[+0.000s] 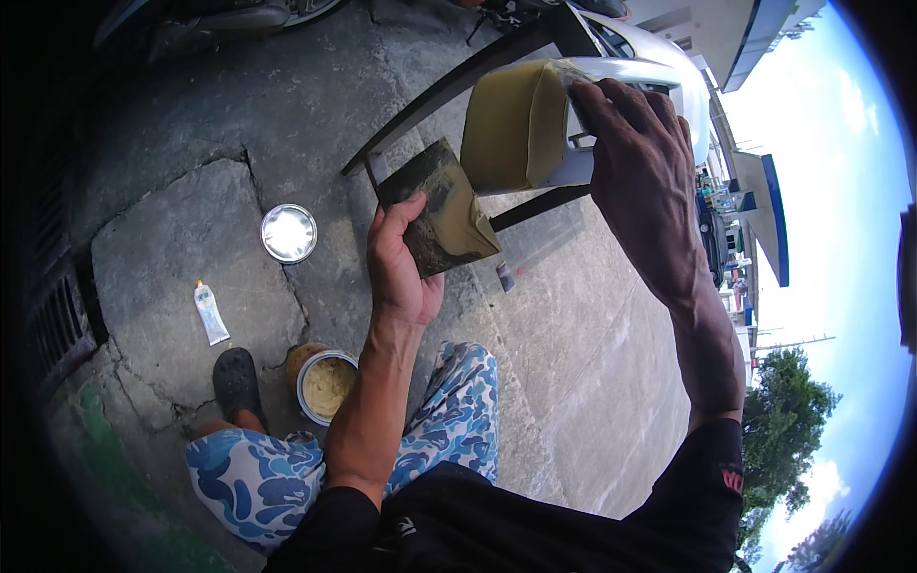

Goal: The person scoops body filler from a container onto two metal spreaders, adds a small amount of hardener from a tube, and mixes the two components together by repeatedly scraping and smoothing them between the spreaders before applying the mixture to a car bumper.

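Note:
My left hand (401,261) grips a dark flat board (448,211) by its near edge, thumb on top. Yellowish filler paste (462,218) is smeared across the board's right side. Beyond it, a white molded panel (562,175) rests on a dark stand, its near faces coated with yellowish filler (505,129). My right hand (637,157) is at the panel's upper right corner, fingers bent down around what looks like a thin spreader (573,74), mostly hidden by them. Near my leg stands an open can (301,365) of pale yellow paste (327,387).
On the cracked concrete (186,265) lie a round shiny lid (288,233) and a white tube (210,314) with an orange cap. The dark stand's rails (437,100) slope beneath the panel. A drain grate (61,308) runs along the left. A small dark object (506,277) lies beyond the board.

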`<state>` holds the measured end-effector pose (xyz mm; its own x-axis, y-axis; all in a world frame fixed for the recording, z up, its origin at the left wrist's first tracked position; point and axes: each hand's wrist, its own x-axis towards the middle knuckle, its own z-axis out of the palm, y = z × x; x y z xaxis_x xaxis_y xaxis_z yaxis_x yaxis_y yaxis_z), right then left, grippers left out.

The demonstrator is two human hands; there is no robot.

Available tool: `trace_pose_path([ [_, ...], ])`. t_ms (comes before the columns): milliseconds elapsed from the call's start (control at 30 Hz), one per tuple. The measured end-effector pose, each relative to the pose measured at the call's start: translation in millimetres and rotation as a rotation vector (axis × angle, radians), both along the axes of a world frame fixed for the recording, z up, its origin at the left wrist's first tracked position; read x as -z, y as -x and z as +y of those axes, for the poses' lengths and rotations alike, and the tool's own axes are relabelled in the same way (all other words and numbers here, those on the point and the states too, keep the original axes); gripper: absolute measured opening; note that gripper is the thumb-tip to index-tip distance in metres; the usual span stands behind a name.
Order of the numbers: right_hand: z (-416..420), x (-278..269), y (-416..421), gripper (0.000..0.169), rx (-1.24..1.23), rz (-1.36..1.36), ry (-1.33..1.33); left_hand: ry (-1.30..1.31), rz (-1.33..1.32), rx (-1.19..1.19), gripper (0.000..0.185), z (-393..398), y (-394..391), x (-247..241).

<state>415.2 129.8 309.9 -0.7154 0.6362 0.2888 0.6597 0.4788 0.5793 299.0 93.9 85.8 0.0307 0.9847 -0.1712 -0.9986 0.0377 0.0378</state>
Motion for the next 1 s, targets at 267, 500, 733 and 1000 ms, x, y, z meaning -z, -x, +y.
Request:
trace_pose_path([
  [267, 9.6, -0.3, 0.7, 0.043, 0.0, 0.03, -0.038, -0.003, -0.008, 0.032, 0.036, -1.7, 3.0, -7.5],
  [500, 6.2, 1.7, 3.3, 0.044, 0.005, 0.017, 0.06, 0.002, -0.012, 0.032, 0.035, -0.7, 2.4, -5.3],
  [733, -1.4, 5.3, -0.1, 0.05, -0.031, -0.019, 0.08, -0.003, 0.0, 0.025, 0.035, -2.6, 2.6, -9.7],
  [1000, -13.0, 7.3, -5.6, 0.06, -0.009, -0.068, 0.144, 0.002, -0.006, 0.024, 0.034, -2.4, 2.7, -8.2],
])
